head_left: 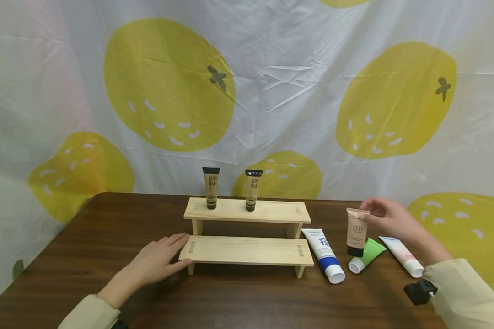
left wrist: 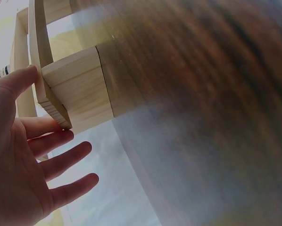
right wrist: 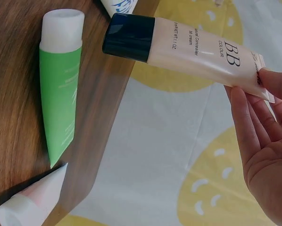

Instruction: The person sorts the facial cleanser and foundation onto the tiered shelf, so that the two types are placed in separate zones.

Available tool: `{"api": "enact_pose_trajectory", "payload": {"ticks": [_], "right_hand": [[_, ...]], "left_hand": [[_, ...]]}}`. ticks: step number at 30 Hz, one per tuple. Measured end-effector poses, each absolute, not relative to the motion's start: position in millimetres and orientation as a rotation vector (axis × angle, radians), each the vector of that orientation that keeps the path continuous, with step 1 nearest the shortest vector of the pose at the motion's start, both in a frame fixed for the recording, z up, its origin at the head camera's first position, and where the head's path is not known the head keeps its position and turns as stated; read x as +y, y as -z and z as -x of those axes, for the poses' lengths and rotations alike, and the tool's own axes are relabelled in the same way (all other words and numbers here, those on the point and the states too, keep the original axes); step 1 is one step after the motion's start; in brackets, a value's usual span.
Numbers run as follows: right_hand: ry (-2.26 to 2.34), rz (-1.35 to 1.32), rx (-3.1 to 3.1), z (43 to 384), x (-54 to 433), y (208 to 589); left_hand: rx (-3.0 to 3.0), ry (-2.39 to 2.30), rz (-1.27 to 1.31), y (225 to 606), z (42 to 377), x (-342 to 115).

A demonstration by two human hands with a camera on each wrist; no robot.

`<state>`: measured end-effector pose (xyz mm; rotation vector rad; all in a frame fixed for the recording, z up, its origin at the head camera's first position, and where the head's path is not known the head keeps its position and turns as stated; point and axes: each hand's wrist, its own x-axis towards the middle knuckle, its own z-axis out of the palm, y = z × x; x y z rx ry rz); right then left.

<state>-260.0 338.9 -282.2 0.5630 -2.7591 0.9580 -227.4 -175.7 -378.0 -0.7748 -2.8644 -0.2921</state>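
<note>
Between the thumb and fingers of my right hand [head_left: 389,219] is the crimped end of a pale pink BB cream tube [head_left: 357,232]. Its black cap [right wrist: 129,36] points down in the head view, above a green tube [head_left: 368,255]. My left hand [head_left: 156,258] touches the left end of the lower wooden shelf [head_left: 247,250], thumb by the front corner and fingertips by the back one. In the left wrist view its other fingers [left wrist: 68,190] are spread and fairly straight. Two beige tubes with black caps, a left one [head_left: 211,187] and a right one [head_left: 251,189], stand on the upper shelf [head_left: 230,210].
Right of the shelves, a white and blue tube [head_left: 324,256] lies on the dark wooden table [head_left: 156,306]. Farther right lies a white and pink tube [head_left: 402,257], close to my right forearm. Behind the table hangs a white cloth [head_left: 284,91] printed with yellow fruit.
</note>
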Motion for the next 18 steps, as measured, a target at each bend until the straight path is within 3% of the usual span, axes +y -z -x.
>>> {"api": "enact_pose_trajectory", "payload": {"ticks": [18], "right_hand": [[-1.011,-0.673,-2.763,266,317,278]], "left_hand": [[-2.873,0.298,0.773,378,227,-175]]}}
